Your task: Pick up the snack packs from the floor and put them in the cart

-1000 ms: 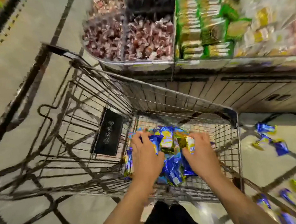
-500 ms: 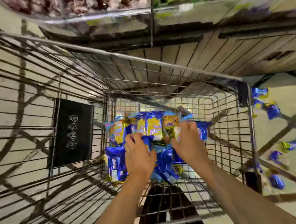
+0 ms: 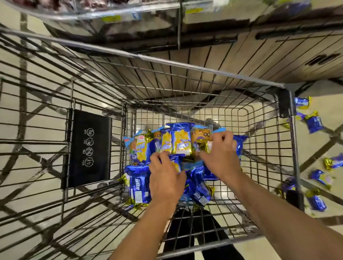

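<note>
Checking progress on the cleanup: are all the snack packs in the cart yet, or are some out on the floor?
Some are out. Several blue-and-gold foil snack packs lie on the tiled floor beside the wire shopping cart.

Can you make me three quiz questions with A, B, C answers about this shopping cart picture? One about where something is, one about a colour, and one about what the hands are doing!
1. Where do the loose snack packs outside the cart lie?
A. On the floor, right of the cart
B. On the shelf
C. On the black sign

2. What colours are most packs in the cart?
A. Red and white
B. Blue and gold
C. Green

3. What are the two hands doing?
A. Hanging outside the cart
B. Gripping the cart's rim
C. Reaching into the pile of packs

Answers: 1 A, they lie scattered on the tiles; 2 B, shiny blue wrappers with gold; 3 C, left hand and right hand are on the pile of packs.
</note>
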Action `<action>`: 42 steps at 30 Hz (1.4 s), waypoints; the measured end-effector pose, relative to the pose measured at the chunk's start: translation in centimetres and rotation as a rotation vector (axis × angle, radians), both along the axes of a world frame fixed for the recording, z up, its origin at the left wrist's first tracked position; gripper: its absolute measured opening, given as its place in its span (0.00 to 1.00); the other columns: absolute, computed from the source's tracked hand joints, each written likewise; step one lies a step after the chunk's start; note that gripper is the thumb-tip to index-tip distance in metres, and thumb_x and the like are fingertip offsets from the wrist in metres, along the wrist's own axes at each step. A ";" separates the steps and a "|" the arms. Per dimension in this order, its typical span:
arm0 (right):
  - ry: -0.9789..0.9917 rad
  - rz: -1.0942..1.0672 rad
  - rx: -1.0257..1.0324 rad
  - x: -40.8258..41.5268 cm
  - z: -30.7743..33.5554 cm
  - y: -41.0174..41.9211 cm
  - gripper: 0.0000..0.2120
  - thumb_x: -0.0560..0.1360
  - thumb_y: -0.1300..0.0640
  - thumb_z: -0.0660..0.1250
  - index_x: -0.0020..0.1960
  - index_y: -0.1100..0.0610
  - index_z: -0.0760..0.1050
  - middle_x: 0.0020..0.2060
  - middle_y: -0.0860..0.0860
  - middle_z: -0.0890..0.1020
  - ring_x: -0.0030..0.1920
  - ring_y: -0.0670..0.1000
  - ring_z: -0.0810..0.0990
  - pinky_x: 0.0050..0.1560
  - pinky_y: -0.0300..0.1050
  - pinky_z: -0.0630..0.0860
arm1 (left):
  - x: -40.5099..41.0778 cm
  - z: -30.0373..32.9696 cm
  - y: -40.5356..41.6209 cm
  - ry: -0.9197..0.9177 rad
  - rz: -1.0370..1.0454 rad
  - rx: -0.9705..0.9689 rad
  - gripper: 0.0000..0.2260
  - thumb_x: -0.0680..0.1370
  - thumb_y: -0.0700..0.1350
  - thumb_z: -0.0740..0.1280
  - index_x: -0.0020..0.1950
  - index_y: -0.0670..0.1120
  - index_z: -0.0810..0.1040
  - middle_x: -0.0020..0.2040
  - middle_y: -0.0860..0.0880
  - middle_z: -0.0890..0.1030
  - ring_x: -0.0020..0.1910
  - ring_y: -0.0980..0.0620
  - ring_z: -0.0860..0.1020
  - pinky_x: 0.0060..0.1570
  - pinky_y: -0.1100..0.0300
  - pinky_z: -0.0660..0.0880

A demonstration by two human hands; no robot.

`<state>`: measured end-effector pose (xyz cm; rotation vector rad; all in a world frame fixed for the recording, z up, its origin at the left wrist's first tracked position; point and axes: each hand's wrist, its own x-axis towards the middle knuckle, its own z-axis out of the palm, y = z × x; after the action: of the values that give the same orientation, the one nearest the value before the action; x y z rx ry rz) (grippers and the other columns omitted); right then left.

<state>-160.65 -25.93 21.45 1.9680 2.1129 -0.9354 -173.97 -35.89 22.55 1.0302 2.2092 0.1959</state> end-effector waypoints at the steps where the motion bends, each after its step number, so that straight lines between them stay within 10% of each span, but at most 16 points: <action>1: -0.014 -0.001 0.017 -0.2 1.0 0.1 0.27 0.73 0.46 0.71 0.67 0.54 0.66 0.67 0.55 0.62 0.64 0.58 0.65 0.50 0.49 0.73 | -0.2 0.9 0.0 0.012 -0.019 0.018 0.31 0.74 0.49 0.74 0.72 0.46 0.62 0.70 0.46 0.62 0.68 0.46 0.65 0.58 0.52 0.76; 16: -0.212 0.030 0.340 9.6 21.3 -3.3 0.23 0.67 0.57 0.69 0.62 0.54 0.72 0.59 0.55 0.73 0.57 0.60 0.74 0.49 0.54 0.75 | 9.4 20.2 6.2 0.323 -0.704 0.444 0.18 0.68 0.41 0.71 0.56 0.46 0.73 0.55 0.45 0.73 0.54 0.42 0.73 0.47 0.49 0.75; 42: -0.417 -0.842 0.450 70.9 30.7 -36.1 0.29 0.66 0.51 0.72 0.66 0.54 0.73 0.66 0.56 0.72 0.63 0.59 0.71 0.63 0.58 0.70 | 70.3 29.6 -10.4 0.353 -1.423 0.687 0.28 0.71 0.53 0.70 0.69 0.46 0.69 0.68 0.43 0.69 0.64 0.41 0.69 0.61 0.48 0.72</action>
<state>-89.71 -62.02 52.13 3.0237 1.3174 -0.0322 -103.69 -46.33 52.16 2.8722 1.1256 0.1031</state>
